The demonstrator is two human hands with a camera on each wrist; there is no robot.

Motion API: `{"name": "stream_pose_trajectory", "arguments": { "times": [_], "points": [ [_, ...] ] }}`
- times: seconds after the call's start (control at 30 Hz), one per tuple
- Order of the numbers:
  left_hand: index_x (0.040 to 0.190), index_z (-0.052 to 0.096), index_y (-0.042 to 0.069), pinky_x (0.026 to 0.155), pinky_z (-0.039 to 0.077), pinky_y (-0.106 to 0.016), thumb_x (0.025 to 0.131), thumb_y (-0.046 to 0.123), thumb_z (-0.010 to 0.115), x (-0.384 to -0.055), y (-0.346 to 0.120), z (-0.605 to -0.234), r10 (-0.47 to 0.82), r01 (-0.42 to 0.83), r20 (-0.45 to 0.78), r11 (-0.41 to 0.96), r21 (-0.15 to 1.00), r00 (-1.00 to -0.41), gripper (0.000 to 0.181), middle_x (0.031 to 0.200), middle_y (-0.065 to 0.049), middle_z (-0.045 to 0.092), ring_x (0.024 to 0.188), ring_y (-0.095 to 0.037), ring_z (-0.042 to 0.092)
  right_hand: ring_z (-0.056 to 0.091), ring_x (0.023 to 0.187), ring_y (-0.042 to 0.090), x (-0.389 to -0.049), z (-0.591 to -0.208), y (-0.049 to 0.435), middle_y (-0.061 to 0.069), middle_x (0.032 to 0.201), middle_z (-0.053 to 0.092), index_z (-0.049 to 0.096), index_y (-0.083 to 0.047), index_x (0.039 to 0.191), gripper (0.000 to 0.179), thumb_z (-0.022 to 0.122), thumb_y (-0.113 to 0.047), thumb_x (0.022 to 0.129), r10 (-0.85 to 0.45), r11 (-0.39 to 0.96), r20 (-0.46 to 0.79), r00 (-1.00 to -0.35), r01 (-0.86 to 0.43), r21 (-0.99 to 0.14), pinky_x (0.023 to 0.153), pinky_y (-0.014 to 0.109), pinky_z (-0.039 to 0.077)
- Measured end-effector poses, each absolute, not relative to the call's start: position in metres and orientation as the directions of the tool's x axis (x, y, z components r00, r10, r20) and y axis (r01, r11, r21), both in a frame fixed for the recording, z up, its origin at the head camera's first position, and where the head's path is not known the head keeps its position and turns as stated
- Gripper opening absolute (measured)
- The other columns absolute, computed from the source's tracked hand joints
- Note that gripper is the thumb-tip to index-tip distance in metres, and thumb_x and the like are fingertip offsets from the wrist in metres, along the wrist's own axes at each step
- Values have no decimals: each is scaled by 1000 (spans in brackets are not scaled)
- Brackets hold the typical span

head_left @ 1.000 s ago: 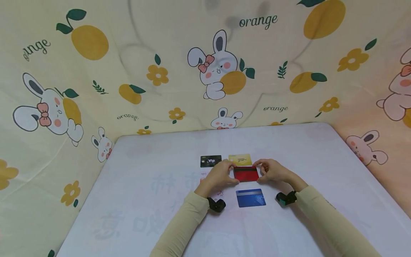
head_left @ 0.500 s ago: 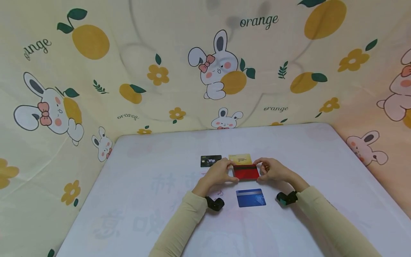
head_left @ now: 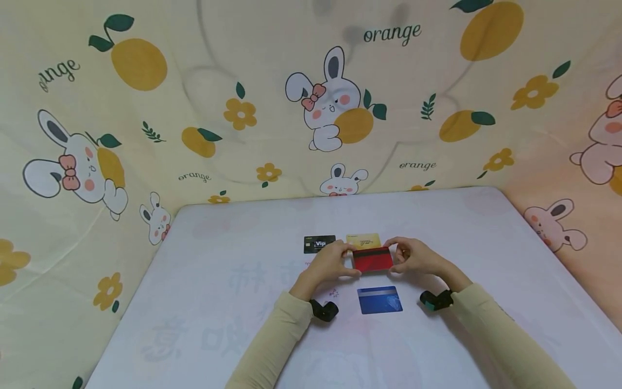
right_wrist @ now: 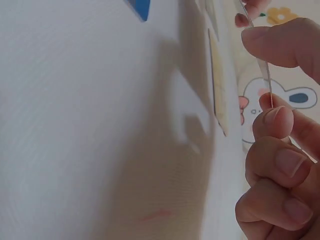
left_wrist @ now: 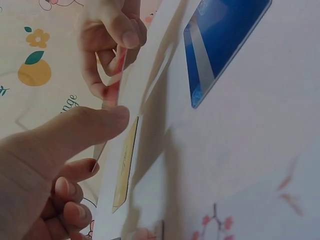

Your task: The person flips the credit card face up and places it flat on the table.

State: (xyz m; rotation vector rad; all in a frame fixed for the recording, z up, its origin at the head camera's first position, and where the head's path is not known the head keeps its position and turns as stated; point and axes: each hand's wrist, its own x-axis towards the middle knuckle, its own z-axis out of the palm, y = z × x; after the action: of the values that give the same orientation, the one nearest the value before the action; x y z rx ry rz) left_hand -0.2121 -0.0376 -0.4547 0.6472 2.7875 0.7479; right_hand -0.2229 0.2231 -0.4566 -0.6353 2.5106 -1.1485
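Note:
Between both hands is a red card [head_left: 373, 262] with a dark stripe along its upper part. My left hand [head_left: 329, 266] pinches its left end between thumb and fingers, while my right hand [head_left: 417, 257] pinches the right end. Seen nearly edge-on in the left wrist view, the red card [left_wrist: 116, 82] is raised off the white surface. A yellow card [head_left: 363, 240] lies just behind it, partly overlapped in the head view. Closer to me lies a blue card [head_left: 380, 300] with a pale stripe.
A black card [head_left: 317, 244] marked "Vip" lies left of the yellow one, its lower right part hidden by the left hand. The white table [head_left: 218, 286] bears faint printed characters. A curtain [head_left: 272, 54] with rabbits and oranges hangs behind the table.
Both hands have lifted the red card slightly, and it has shifted a little up in the head view, overlapping more of the yellow card. The blue and black cards stay where they were.

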Motion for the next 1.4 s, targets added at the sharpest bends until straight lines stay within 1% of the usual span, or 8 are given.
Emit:
{"name": "stream_pose_trajectory", "arguments": {
  "times": [0.17, 0.37, 0.53, 0.67, 0.87, 1.03, 1.17, 1.4],
  "points": [
    [128, 62, 17, 65, 33, -19, 73, 41, 82, -210, -38, -454, 454, 357, -65, 775, 521, -889, 63, 86, -1, 51, 79, -9, 43, 45, 63, 4, -221, -451, 223, 5, 73, 50, 52, 6, 123, 56, 77, -7, 74, -532, 522, -70, -844, -261, -812, 58, 19, 40],
    [125, 64, 14, 62, 31, -19, 73, 38, 83, -210, -39, -453, 472, 380, -37, 752, 538, -881, 60, 79, 1, 43, 75, -8, 41, 45, 63, 2, -220, -448, 223, 6, 74, 51, 52, 7, 121, 54, 75, -3, 74, -547, 487, -34, -836, -285, -826, 57, 18, 41],
    [126, 63, 14, 62, 30, -19, 74, 39, 82, -209, -39, -454, 473, 381, -33, 747, 545, -880, 60, 79, 1, 42, 75, -8, 40, 44, 62, 2, -221, -446, 222, 7, 72, 50, 53, 7, 119, 51, 75, 0, 74, -558, 447, 14, -830, -314, -838, 56, 19, 40],
    [125, 64, 15, 62, 29, -19, 72, 40, 83, -210, -39, -456, 464, 366, -40, 746, 556, -885, 62, 78, 2, 41, 75, -8, 39, 44, 63, 2, -220, -444, 221, 6, 73, 49, 53, 7, 119, 51, 75, -1, 74, -561, 428, 21, -827, -312, -848, 56, 19, 40],
    [125, 64, 15, 61, 28, -19, 72, 39, 84, -209, -40, -457, 465, 368, -33, 740, 563, -885, 61, 77, 2, 40, 74, -8, 38, 45, 64, 3, -220, -444, 219, 7, 73, 49, 52, 7, 119, 51, 74, 0, 74, -557, 404, 41, -829, -314, -859, 57, 19, 41],
    [124, 64, 16, 61, 28, -19, 72, 40, 83, -210, -39, -458, 469, 369, -39, 741, 562, -882, 61, 76, 3, 40, 73, -7, 39, 45, 63, 2, -220, -445, 216, 2, 73, 48, 51, 7, 120, 50, 73, 1, 75, -547, 383, 54, -836, -306, -871, 56, 19, 42],
    [123, 65, 17, 60, 28, -18, 73, 40, 83, -211, -40, -459, 479, 376, -43, 740, 558, -877, 58, 75, 3, 38, 72, -7, 38, 44, 61, 0, -219, -444, 213, -3, 72, 46, 50, 8, 121, 50, 71, 4, 75, -552, 340, 68, -831, -298, -892, 55, 19, 41],
    [123, 64, 18, 60, 28, -19, 73, 40, 82, -211, -39, -459, 484, 384, -40, 738, 555, -874, 57, 74, 3, 39, 72, -7, 38, 43, 60, -1, -219, -442, 209, -4, 71, 44, 49, 9, 122, 51, 70, 3, 76, -550, 315, 76, -832, -291, -904, 54, 20, 40]
  ]
}}
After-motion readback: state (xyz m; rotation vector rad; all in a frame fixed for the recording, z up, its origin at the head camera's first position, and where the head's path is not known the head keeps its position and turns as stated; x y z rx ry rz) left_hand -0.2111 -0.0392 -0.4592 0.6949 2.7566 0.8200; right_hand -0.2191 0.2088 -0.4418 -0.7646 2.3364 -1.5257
